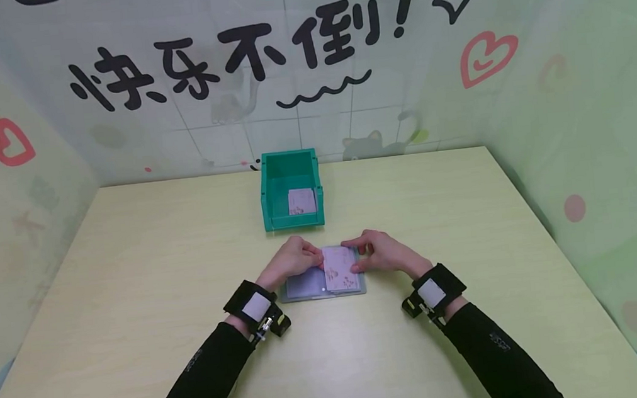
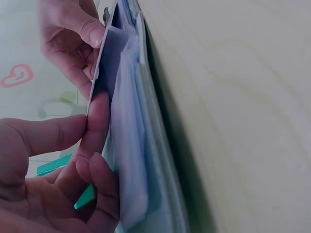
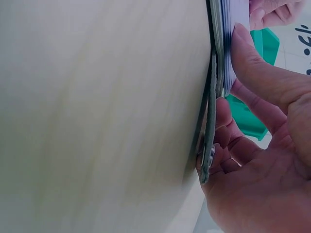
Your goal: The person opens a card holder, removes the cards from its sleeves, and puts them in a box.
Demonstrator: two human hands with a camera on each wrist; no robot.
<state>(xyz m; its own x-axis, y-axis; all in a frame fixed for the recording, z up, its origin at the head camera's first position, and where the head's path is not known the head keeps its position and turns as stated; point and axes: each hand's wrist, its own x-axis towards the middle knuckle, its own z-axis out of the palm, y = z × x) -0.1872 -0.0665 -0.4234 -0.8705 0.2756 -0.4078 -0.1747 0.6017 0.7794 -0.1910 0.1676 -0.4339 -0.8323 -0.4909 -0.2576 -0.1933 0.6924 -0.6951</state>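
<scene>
A card album (image 1: 305, 285) with clear plastic sleeves lies open on the table. Over its right side is a pale pink printed card (image 1: 338, 268), tilted up from the sleeves along its left edge. My left hand (image 1: 295, 258) pinches that edge between thumb and index finger; the index finger (image 2: 97, 116) is under the card and the other fingers curl by the sleeve (image 2: 129, 141). At the right edge is my right hand (image 1: 379, 252). Its thumb (image 3: 257, 65) presses on the layered pages, while its lower fingers curl at the cover flap (image 3: 210, 131) with a metal snap.
Behind the album stands a green bin (image 1: 294, 222) with similar pink cards (image 1: 302, 202) inside. The pale wooden table (image 1: 160, 270) meets printed wall panels (image 1: 205, 142) at the back and sides. Both wrists wear black straps (image 1: 438, 283) with cameras.
</scene>
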